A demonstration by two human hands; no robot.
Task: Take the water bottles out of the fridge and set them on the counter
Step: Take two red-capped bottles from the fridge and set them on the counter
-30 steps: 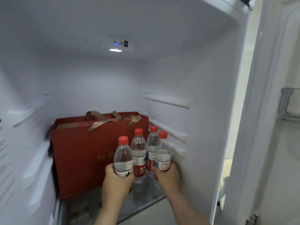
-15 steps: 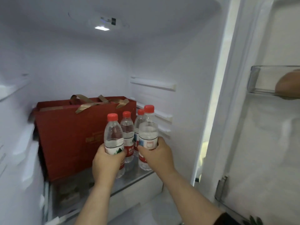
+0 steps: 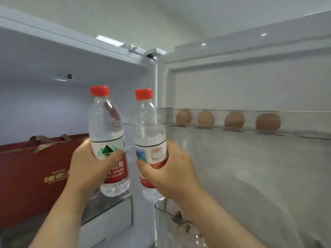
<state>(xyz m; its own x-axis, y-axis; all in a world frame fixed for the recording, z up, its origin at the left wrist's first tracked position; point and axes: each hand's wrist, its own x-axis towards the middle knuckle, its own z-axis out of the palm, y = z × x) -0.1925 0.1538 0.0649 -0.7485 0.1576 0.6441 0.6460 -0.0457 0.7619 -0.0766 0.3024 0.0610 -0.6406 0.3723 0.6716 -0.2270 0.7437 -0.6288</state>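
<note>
I hold two clear water bottles with red caps and red-and-white labels, both upright and lifted in front of the open fridge. My left hand (image 3: 87,169) grips the left bottle (image 3: 105,126) around its label. My right hand (image 3: 172,169) grips the right bottle (image 3: 147,129) the same way. Both bottles hang in the air near the fridge's right front edge, off the glass shelf (image 3: 107,206). The other bottles that stood on the shelf are hidden behind my hands and these two bottles. No counter is in view.
A red gift bag (image 3: 35,169) with gold ribbon handles fills the shelf's left side. The open fridge door (image 3: 250,167) stands to the right, with several brown eggs (image 3: 206,118) in its upper rack and a clear door bin (image 3: 172,221) below.
Both hands have lifted their bottles off the shelf and drawn them out toward me. The view has swung up and right, so the door's egg rack now shows.
</note>
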